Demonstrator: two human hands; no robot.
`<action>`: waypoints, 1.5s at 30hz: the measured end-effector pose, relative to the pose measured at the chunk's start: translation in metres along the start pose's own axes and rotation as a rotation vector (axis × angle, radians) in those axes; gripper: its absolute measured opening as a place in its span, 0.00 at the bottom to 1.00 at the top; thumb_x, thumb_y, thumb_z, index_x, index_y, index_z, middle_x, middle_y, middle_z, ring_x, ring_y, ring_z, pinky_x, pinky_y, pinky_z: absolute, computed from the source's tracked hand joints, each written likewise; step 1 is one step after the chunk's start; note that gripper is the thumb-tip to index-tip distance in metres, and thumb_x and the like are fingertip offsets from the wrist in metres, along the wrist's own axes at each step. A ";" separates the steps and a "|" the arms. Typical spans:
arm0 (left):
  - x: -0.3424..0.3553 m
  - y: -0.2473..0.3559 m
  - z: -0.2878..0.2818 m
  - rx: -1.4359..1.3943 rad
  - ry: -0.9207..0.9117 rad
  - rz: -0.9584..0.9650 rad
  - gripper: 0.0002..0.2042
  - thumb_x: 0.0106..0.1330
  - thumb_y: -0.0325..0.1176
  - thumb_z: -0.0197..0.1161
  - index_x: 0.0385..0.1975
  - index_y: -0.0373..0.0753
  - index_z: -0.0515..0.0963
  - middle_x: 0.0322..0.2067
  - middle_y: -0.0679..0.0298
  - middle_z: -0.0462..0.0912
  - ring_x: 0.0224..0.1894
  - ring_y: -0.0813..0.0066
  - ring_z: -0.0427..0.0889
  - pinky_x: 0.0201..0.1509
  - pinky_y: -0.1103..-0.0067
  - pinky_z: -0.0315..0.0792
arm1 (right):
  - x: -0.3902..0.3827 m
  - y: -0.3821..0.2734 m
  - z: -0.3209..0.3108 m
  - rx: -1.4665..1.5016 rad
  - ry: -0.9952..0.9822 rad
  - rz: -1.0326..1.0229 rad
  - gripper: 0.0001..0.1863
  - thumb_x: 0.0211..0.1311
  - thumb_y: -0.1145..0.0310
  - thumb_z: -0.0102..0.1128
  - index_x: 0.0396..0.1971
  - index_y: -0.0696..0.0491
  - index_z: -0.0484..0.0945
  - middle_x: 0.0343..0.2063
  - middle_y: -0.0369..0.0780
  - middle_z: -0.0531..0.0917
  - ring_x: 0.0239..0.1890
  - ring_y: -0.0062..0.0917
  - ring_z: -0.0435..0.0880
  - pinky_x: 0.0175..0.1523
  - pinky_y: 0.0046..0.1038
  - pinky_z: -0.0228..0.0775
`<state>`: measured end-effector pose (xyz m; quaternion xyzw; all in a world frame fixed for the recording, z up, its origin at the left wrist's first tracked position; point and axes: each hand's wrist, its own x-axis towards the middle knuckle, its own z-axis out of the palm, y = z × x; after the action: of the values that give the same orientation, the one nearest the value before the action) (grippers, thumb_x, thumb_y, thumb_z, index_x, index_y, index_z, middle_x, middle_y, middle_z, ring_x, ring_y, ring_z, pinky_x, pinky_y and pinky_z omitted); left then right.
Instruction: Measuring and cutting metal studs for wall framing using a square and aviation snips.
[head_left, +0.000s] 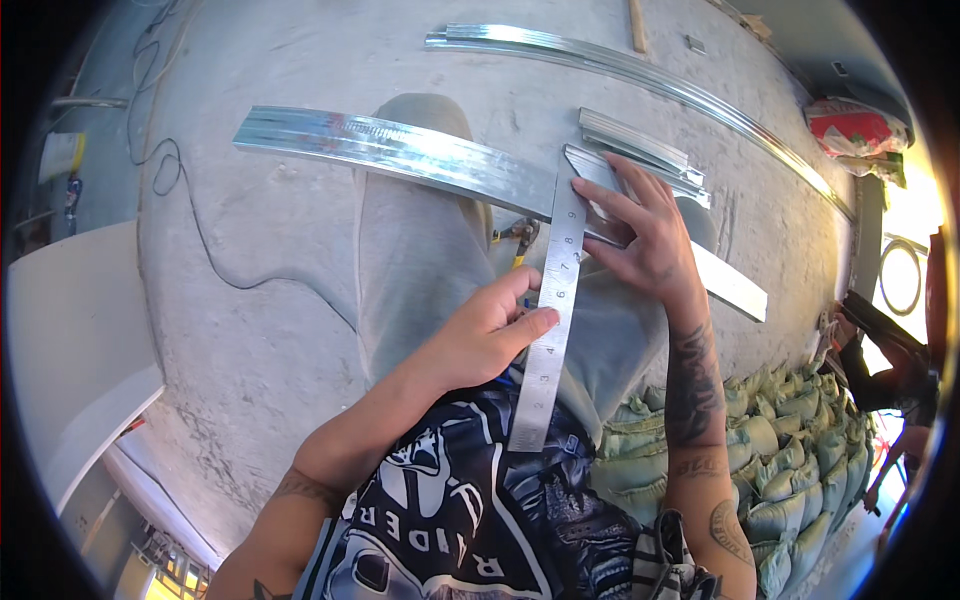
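Note:
A long silver metal stud [400, 155] lies crosswise over my thighs. Across it runs a steel ruler [542, 375], its lower end near my stomach and its upper end at the stud. My left hand [490, 330] pinches the ruler around its middle, thumb on top. Farther up, my right hand [650, 235] grips the stud where the ruler meets it, with the index fingertip at the ruler's edge. The palm hides part of the stud. Between my legs is a yellow-handled hand tool [517, 240], partly hidden.
Short metal channel pieces [640, 140] lie beyond my right knee, and long metal channels [620, 68] farther off. Stacked green sacks [780, 450] stand at right, a white panel [80, 350] at left. A black cable [205, 235] crosses the concrete floor. Another person [900, 365] is at the right edge.

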<state>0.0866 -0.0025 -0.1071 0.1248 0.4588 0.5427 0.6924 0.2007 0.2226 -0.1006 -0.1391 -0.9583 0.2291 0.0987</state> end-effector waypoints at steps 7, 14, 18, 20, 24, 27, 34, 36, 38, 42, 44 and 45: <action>-0.001 0.002 -0.002 -0.089 0.009 -0.057 0.13 0.77 0.33 0.57 0.56 0.37 0.70 0.31 0.68 0.82 0.28 0.88 0.75 0.30 0.84 0.67 | -0.001 0.005 0.000 0.020 0.002 0.009 0.35 0.39 0.63 0.81 0.55 0.37 0.84 0.59 0.46 0.78 0.60 0.42 0.77 0.63 0.43 0.66; 0.000 0.002 0.000 -0.058 -0.003 -0.035 0.12 0.77 0.35 0.57 0.54 0.37 0.71 0.28 0.70 0.81 0.24 0.89 0.71 0.26 0.85 0.61 | -0.005 0.009 0.002 0.037 0.018 0.025 0.34 0.40 0.60 0.81 0.55 0.37 0.85 0.58 0.46 0.79 0.59 0.42 0.78 0.63 0.42 0.66; -0.002 0.016 0.000 -0.102 -0.021 -0.091 0.13 0.77 0.34 0.57 0.55 0.37 0.70 0.30 0.69 0.81 0.26 0.88 0.72 0.27 0.86 0.62 | -0.004 0.010 0.001 0.039 0.003 0.020 0.34 0.41 0.59 0.80 0.56 0.37 0.85 0.59 0.47 0.79 0.59 0.44 0.78 0.64 0.42 0.66; -0.004 0.017 0.001 -0.108 -0.049 -0.105 0.15 0.77 0.33 0.57 0.59 0.37 0.69 0.34 0.67 0.82 0.29 0.87 0.75 0.30 0.87 0.65 | -0.004 0.010 -0.003 0.050 -0.057 0.038 0.37 0.39 0.63 0.78 0.59 0.39 0.83 0.62 0.50 0.76 0.63 0.47 0.75 0.68 0.43 0.64; -0.001 0.019 0.006 -0.143 -0.006 -0.087 0.13 0.77 0.34 0.58 0.55 0.38 0.71 0.29 0.69 0.80 0.24 0.89 0.71 0.26 0.87 0.60 | -0.003 0.011 -0.001 0.046 -0.029 0.014 0.33 0.45 0.56 0.78 0.58 0.37 0.83 0.60 0.49 0.78 0.61 0.46 0.77 0.65 0.43 0.65; -0.001 0.018 0.006 -0.150 0.012 -0.071 0.11 0.77 0.36 0.59 0.51 0.38 0.72 0.24 0.71 0.79 0.20 0.90 0.66 0.22 0.86 0.54 | -0.002 0.012 -0.001 0.044 -0.029 -0.002 0.33 0.47 0.56 0.77 0.58 0.38 0.83 0.59 0.50 0.78 0.61 0.46 0.76 0.64 0.43 0.65; -0.003 0.020 0.006 -0.145 0.016 -0.061 0.12 0.76 0.35 0.59 0.54 0.38 0.72 0.24 0.71 0.79 0.19 0.91 0.66 0.22 0.86 0.54 | -0.003 0.013 -0.001 0.032 -0.041 -0.029 0.33 0.49 0.54 0.76 0.60 0.39 0.82 0.60 0.50 0.77 0.59 0.46 0.77 0.64 0.42 0.65; -0.006 0.024 0.002 -0.129 -0.009 -0.086 0.15 0.76 0.34 0.58 0.58 0.37 0.71 0.29 0.69 0.81 0.25 0.89 0.71 0.25 0.87 0.59 | -0.002 0.013 0.000 0.026 -0.043 -0.035 0.33 0.49 0.54 0.75 0.60 0.39 0.82 0.60 0.50 0.77 0.59 0.46 0.77 0.64 0.42 0.65; -0.006 0.025 0.002 -0.112 -0.034 -0.112 0.18 0.76 0.34 0.58 0.62 0.37 0.70 0.35 0.67 0.82 0.30 0.88 0.77 0.29 0.88 0.64 | -0.003 0.014 0.000 0.010 -0.037 -0.060 0.32 0.50 0.53 0.74 0.60 0.39 0.82 0.60 0.50 0.77 0.57 0.46 0.77 0.63 0.42 0.65; -0.006 0.024 0.001 -0.100 -0.014 -0.109 0.18 0.76 0.33 0.58 0.62 0.37 0.70 0.35 0.67 0.82 0.30 0.87 0.77 0.29 0.88 0.65 | -0.003 0.016 0.001 0.020 -0.028 -0.068 0.32 0.51 0.53 0.74 0.60 0.39 0.82 0.60 0.49 0.77 0.57 0.45 0.77 0.63 0.42 0.65; -0.006 0.024 0.001 -0.099 -0.027 -0.109 0.18 0.76 0.33 0.58 0.62 0.37 0.70 0.36 0.66 0.83 0.31 0.86 0.79 0.30 0.88 0.67 | -0.003 0.016 0.001 0.003 -0.031 -0.074 0.32 0.51 0.53 0.73 0.60 0.39 0.82 0.60 0.49 0.77 0.57 0.45 0.77 0.63 0.42 0.65; -0.006 0.024 0.002 -0.096 -0.011 -0.120 0.18 0.76 0.33 0.58 0.62 0.36 0.69 0.36 0.65 0.83 0.33 0.84 0.80 0.33 0.86 0.70 | -0.003 0.016 0.001 0.002 -0.029 -0.073 0.32 0.51 0.53 0.73 0.60 0.39 0.82 0.60 0.49 0.77 0.57 0.45 0.77 0.63 0.42 0.65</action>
<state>0.0728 0.0017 -0.0868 0.0669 0.4351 0.5210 0.7313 0.2070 0.2345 -0.1090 -0.1007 -0.9638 0.2284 0.0934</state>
